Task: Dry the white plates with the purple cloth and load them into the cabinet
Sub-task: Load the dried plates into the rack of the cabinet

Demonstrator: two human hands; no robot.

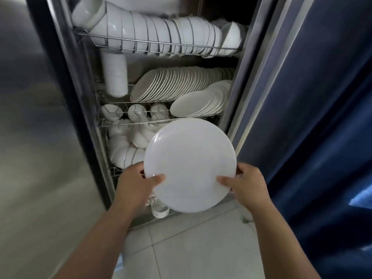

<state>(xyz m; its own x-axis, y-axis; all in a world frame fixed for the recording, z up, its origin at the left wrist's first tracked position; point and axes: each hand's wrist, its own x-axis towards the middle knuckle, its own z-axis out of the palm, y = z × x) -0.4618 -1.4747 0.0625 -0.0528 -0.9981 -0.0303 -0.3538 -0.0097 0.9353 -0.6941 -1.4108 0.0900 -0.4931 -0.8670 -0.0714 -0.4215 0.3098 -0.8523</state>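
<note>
Fingers (pixel 158 178) of both hands clasp one white plate (pixel 190 166) by its near rim. The left hand (pixel 134 182) grips the lower left edge with its thumb lying on the plate's face, and the right hand (pixel 247 186) grips the lower right edge the same way. Their other fingers are hidden behind the plate. The plate is held in the air, face tilted up, in front of the lower part of the open cabinet (pixel 240 81), and rests on no rack.

Inside, the top rack (pixel 161 47) carries a long row of white bowls (pixel 161 29) standing on edge. On the middle rack (pixel 120 101) a tall stack of small bowls (pixel 114 75) stands at the left edge. A long row of plates (pixel 177 83) leans on edge at the back, and a shorter row of plates (pixel 199 104) leans at the front right corner, just above the held plate. Lower down sit small cups (pixel 136 111) in a wire tray and a heap of bowls (pixel 122 150).

A steel door (pixel 30 137) stands open at the left, and a blue surface (pixel 322 97) flanks the right. The floor (pixel 191 248) is pale tile.
</note>
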